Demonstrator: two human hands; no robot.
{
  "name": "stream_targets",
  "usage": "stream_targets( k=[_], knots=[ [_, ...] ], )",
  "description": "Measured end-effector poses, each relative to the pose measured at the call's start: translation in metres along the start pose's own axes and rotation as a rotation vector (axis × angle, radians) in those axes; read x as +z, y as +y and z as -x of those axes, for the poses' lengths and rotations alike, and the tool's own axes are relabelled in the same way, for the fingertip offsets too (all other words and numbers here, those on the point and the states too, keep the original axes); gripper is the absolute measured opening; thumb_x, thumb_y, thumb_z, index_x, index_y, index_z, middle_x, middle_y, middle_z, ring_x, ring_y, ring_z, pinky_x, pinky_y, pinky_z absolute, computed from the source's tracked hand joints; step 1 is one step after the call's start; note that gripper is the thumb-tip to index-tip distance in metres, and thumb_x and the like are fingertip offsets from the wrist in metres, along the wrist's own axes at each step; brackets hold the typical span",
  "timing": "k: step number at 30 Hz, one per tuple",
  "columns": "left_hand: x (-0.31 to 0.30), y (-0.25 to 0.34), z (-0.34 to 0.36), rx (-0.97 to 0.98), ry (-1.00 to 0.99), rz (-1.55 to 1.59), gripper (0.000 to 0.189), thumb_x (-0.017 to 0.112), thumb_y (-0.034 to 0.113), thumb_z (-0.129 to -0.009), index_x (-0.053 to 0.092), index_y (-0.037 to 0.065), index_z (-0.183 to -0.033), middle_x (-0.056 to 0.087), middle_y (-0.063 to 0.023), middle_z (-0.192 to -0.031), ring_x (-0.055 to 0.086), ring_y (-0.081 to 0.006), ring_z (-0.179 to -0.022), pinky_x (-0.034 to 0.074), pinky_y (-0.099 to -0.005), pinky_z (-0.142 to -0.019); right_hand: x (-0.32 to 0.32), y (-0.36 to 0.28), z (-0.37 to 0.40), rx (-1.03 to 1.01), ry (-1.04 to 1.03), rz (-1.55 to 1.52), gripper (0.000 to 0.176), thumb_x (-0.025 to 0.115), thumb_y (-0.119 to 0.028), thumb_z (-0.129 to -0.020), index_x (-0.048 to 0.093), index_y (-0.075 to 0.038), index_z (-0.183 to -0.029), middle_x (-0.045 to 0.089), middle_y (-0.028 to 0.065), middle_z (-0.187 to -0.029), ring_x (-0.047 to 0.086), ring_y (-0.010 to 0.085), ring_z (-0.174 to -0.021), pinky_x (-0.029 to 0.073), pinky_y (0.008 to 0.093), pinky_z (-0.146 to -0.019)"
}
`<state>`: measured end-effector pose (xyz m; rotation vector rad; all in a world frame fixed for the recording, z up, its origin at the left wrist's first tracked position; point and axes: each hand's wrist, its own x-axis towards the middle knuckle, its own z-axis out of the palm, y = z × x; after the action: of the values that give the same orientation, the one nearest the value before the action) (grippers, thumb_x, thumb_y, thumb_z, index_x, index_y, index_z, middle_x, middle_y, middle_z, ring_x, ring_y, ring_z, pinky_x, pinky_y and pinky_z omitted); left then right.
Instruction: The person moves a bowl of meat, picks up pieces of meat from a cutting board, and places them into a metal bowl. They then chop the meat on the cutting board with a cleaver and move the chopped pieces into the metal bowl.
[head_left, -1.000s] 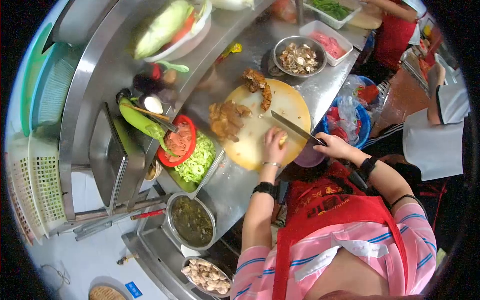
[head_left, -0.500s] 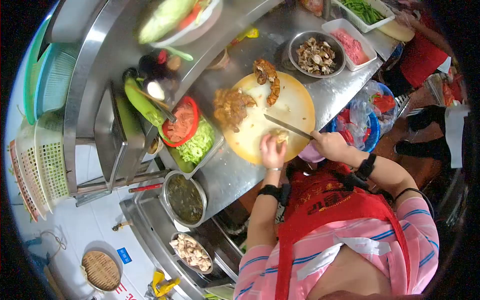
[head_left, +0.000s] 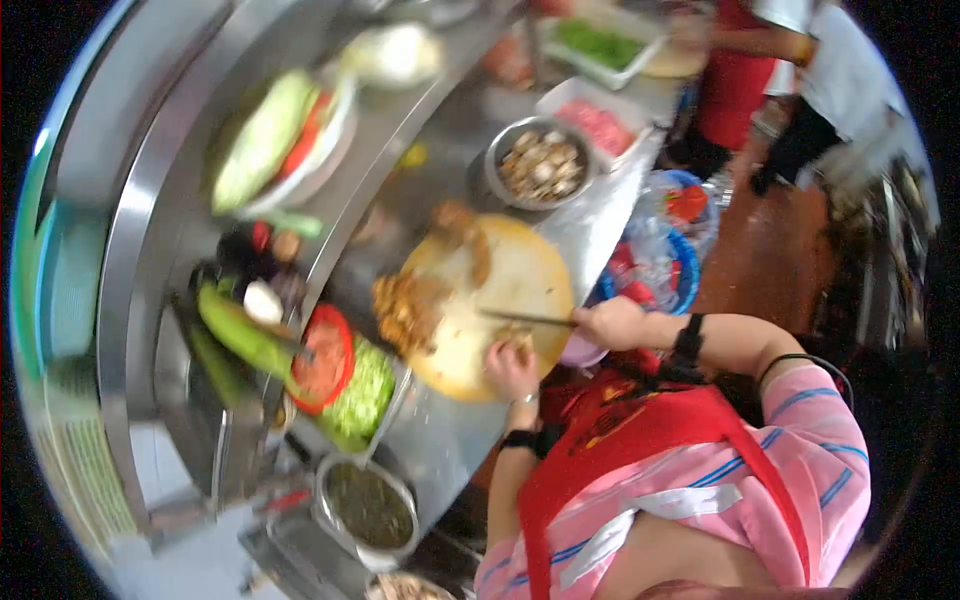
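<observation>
Commercial kitchen, steel counter (head_left: 440, 440), chopping board (head_left: 510, 290), ingredient bowls (head_left: 540, 165)

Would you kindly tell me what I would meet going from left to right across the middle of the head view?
long green vegetable → red dish → pile of brown pieces → left hand → right hand, closed on the knife handle
</observation>
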<state>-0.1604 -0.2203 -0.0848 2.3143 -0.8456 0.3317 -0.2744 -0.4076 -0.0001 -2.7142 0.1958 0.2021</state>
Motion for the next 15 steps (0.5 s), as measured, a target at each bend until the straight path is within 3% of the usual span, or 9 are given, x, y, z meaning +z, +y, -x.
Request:
stream_targets(
  k=[2,4,7,10,12,15],
  knots=[
    [0.003,-0.003,0.003,0.052,0.038,0.014,0.027,0.066,0.020,-0.068,0.056,0.006,-0.090,0.052,-0.0142,-0.100,0.049,-0.0325,-0.095,0.040,-0.0437,-0.080,0.002,-0.003,0.005,0.056,0.060,-0.065,0.019,0.046,-0.019,-0.077,0.053,-0.007,-0.091,0.057,0.0136,-0.058,0.059,0.0315,-0.052,0.045,0.0432,-0.043],
    [0.006,-0.002,0.002,0.026,0.089,0.018,0.025,0.065,0.021,-0.071,0.053,0.009,-0.089,0.053,-0.0134,-0.097,0.053,-0.0318,-0.089,0.043,-0.0465,-0.074,0.001,-0.007,0.006,0.164,-0.039,-0.115,0.021,0.045,-0.021,-0.080,0.053,-0.007,-0.093,0.059,0.0163,-0.063,0.060,0.0333,-0.058,0.047,0.0449,-0.048],
    [-0.005,0.010,-0.001,0.068,0.097,0.029,0.033,0.066,0.023,-0.071,0.053,0.008,-0.097,0.049,-0.0158,-0.106,0.050,-0.0345,-0.096,0.043,-0.0469,-0.077,0.010,-0.012,0.008,0.160,-0.101,-0.096,0.024,0.044,-0.021,-0.081,0.053,-0.008,-0.099,0.060,0.0180,-0.068,0.061,0.0349,-0.063,0.048,0.0453,-0.053],
    [0.004,-0.001,0.001,0.204,0.071,-0.008,0.035,0.066,0.023,-0.068,0.054,0.009,-0.098,0.047,-0.0148,-0.110,0.049,-0.0344,-0.099,0.042,-0.0471,-0.079,0.034,-0.019,0.011,0.136,0.000,-0.086,0.022,0.044,-0.023,-0.081,0.053,-0.009,-0.095,0.058,0.0179,-0.063,0.060,0.0338,-0.059,0.047,0.0462,-0.049],
    [0.000,-0.004,0.001,0.168,-0.062,-0.032,0.035,0.066,0.017,-0.067,0.053,0.006,-0.097,0.047,-0.0162,-0.108,0.047,-0.0348,-0.100,0.041,-0.0461,-0.082,0.037,-0.018,0.012,0.115,0.020,-0.106,0.024,0.044,-0.024,-0.081,0.053,-0.009,-0.098,0.058,0.0182,-0.063,0.060,0.0345,-0.059,0.047,0.0465,-0.050],
    [-0.005,-0.006,0.000,0.173,-0.093,0.008,0.034,0.067,0.017,-0.066,0.054,0.005,-0.096,0.047,-0.0162,-0.109,0.047,-0.0347,-0.100,0.040,-0.0465,-0.083,0.039,-0.017,0.013,0.105,0.055,-0.084,0.026,0.045,-0.022,-0.080,0.052,-0.009,-0.101,0.059,0.0170,-0.063,0.060,0.0338,-0.058,0.047,0.0459,-0.049]
  ],
)
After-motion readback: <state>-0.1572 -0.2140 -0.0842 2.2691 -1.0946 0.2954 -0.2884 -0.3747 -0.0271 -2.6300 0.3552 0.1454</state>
